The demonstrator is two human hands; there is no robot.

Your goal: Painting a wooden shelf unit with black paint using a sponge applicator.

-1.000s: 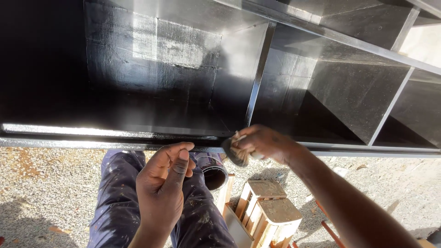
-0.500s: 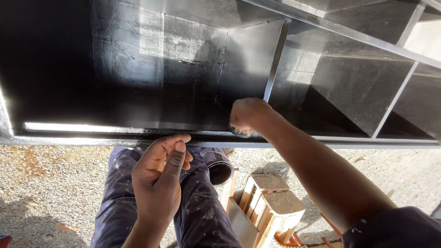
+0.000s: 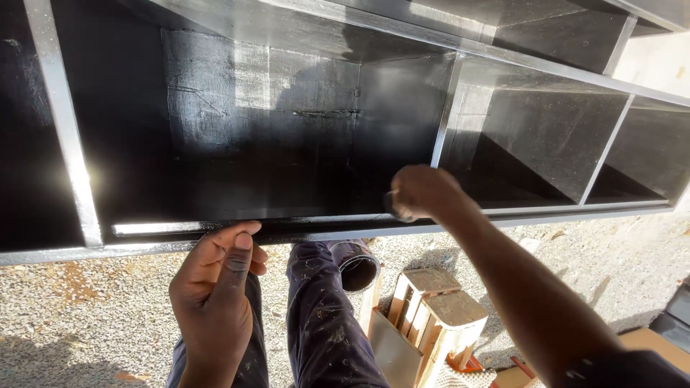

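Gravel ground (image 3: 86, 316) outdoors, glossy black wooden shelf unit (image 3: 302, 144) ahead. Right hand (image 3: 420, 192) fisted on small dark pad (image 3: 392, 208) at shelf's lower front edge. Left hand (image 3: 215, 287) empty, fingers loosely curled, thumb up, below edge. Dark paint can (image 3: 356, 264) beside knee.

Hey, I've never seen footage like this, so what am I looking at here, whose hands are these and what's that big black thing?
The picture comes from a camera worn on a person's head, looking down at their own two bare hands; no machine is involved. The big black thing is a shelf unit with glossy black compartments split by dividers. The right hand reaches to its front edge, closed around something small and dark; what it is cannot be made out. The left hand hovers just below that edge, fingers curled, holding nothing that shows. Below are the person's paint-flecked trousers, gravel ground, a dark open can beside the knee, and a small wooden stand to its right.
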